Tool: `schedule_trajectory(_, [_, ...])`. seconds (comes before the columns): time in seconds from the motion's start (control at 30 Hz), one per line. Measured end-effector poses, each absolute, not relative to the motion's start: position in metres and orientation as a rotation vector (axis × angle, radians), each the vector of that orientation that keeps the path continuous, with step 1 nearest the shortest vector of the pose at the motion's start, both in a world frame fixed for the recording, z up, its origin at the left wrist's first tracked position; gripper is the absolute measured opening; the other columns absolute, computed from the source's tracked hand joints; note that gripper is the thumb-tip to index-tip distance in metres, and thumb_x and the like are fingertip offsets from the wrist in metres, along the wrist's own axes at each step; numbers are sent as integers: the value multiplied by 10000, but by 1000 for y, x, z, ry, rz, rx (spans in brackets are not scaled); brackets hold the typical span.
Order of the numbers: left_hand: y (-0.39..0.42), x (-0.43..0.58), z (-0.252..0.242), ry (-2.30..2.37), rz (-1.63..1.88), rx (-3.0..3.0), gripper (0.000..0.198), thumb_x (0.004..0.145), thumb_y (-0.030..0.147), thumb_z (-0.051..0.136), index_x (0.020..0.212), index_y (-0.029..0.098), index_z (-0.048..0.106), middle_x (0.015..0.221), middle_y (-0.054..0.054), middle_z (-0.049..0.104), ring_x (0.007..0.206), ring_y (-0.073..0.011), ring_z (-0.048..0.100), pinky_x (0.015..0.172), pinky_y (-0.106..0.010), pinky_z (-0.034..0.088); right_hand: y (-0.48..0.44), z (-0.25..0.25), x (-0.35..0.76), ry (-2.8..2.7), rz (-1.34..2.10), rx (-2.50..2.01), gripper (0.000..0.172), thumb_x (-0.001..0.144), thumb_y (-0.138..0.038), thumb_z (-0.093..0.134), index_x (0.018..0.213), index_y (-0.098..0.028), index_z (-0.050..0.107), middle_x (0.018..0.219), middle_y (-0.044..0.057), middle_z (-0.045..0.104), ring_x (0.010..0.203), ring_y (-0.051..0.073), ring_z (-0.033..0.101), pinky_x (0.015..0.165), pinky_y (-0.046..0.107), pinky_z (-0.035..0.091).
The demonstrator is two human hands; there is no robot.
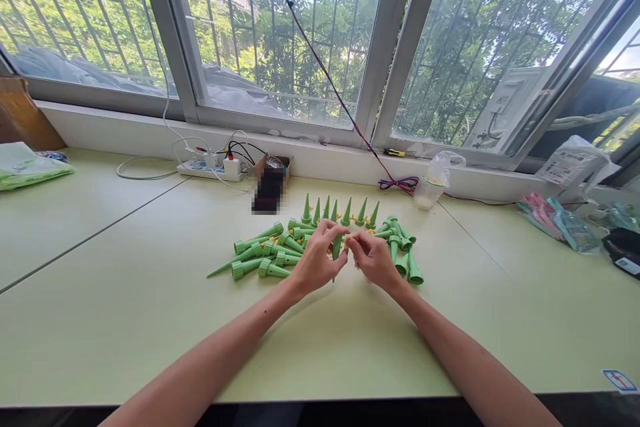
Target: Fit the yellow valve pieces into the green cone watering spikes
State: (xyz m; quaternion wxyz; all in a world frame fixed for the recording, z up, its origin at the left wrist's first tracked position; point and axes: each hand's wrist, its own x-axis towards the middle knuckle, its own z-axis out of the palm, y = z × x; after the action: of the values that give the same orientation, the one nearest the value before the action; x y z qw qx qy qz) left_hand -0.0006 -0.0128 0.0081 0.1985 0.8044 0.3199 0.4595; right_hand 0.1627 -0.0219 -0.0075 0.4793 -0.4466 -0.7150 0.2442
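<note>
Left hand (320, 255) has a green spike (337, 247) pinched between thumb and fingers, tip down, in front of the upright row of spikes (346, 215) — clear enough on my feed. Right hand (373, 257) is bunched up just beside it, fingertips together — I can't tell what they've got.

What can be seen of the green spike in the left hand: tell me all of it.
The green spike is a slim, tapering cone that looks like plastic. The left hand holds it between thumb and fingers, its narrow end pointing down; I can't tell whether the tip meets the table. Fingers hide part of it. The right hand is close beside it, but whether its fingertips touch the spike is unclear.
</note>
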Motion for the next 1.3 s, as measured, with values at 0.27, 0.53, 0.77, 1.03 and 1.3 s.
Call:
schedule_trajectory(0.27, [-13, -1, 8, 876, 1271, 2241, 304, 775, 131, 583, 1066, 219, 581, 1016, -33, 488, 744, -101, 553, 678, -240, 547, -19, -10, 164, -1773, 536, -1109, 411, 962, -454, 401, 651, -193, 462, 521, -29, 455, 440, 102, 413, 452, 235, 325])
schedule_trajectory(0.53, [-13, 0, 10, 881, 1263, 2218, 300, 772, 130, 583, 1060, 215, 582, 1012, -32, 490, 739, -100, 553, 672, -240, 552, -19, -10, 163, -1760, 548, -1111, 444, 967, -475, 387, 636, -190, 468, 512, -27, 468, 438, 100, 424, 457, 231, 342])
schedule_trajectory(0.77, [-12, 0, 12, 932, 1312, 2144, 264, 786, 161, 589, 1045, 213, 597, 975, -32, 496, 748, -106, 555, 644, -226, 554, -23, -4, 161, -1727, 627, -1038, 256, 932, -430, 489, 893, -186, 557, 673, -3, 577, 503, 109, 511, 488, 226, 408])
schedule_trajectory(1.03, [-11, -1, 9, 924, 1303, 2173, 271, 791, 162, 589, 1057, 220, 591, 988, -35, 501, 749, -108, 565, 642, -227, 554, -23, -4, 162, -1734, 640, -1055, 243, 926, -414, 491, 830, -195, 533, 583, -32, 517, 478, 114, 489, 484, 232, 406])
schedule_trajectory(1.3, [-11, -2, 8, 912, 1234, 2166, 267, 808, 189, 580, 1074, 214, 586, 1003, -37, 496, 738, -104, 573, 652, -236, 557, -19, -9, 165, -1762, 598, -1116, 311, 946, -418, 444, 744, -196, 522, 511, -40, 475, 450, 114, 447, 478, 234, 377])
